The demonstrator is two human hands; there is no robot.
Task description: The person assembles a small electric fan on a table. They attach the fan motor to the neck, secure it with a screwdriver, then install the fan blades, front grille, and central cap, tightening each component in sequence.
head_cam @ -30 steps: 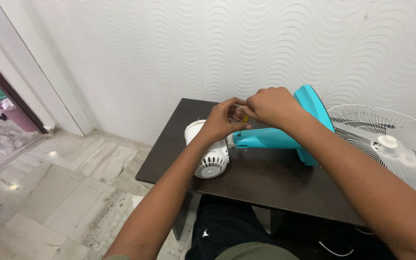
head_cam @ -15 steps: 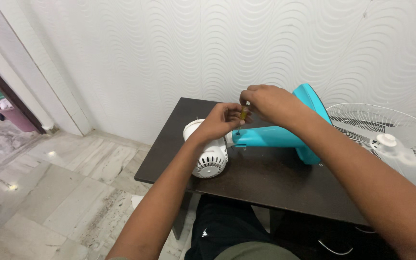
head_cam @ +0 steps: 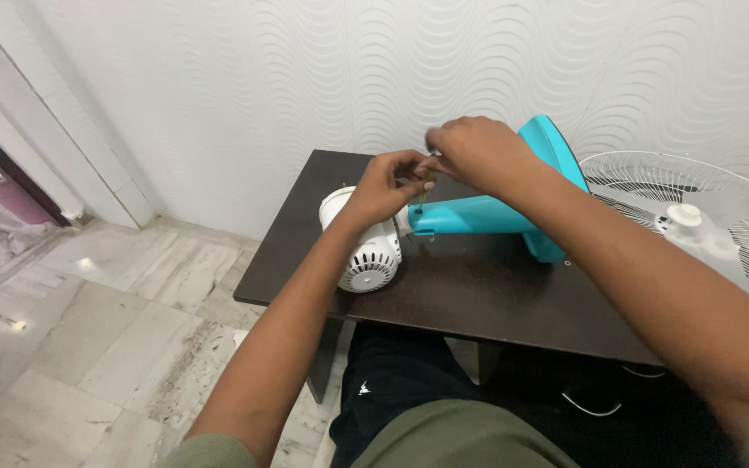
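Note:
A white fan motor housing [head_cam: 364,253] lies on a dark brown table [head_cam: 478,299], joined to a turquoise fan stand [head_cam: 500,208] lying on its side. My right hand [head_cam: 472,154] grips a small screwdriver [head_cam: 424,192] whose tip points down at the joint between housing and stand. My left hand [head_cam: 385,186] rests on top of the motor housing with its fingertips pinching the screwdriver shaft.
A white wire fan guard [head_cam: 695,227] with a hub lies at the table's right end. A wavy-patterned white wall stands behind. Marble floor spreads left, with a pink bucket [head_cam: 6,195] past a doorway. My dark trousers show below the table edge.
Both hands and the screwdriver have risen a little in view and the camera has tilted, shifting the table upward. My right hand has lifted and turned on the screwdriver handle.

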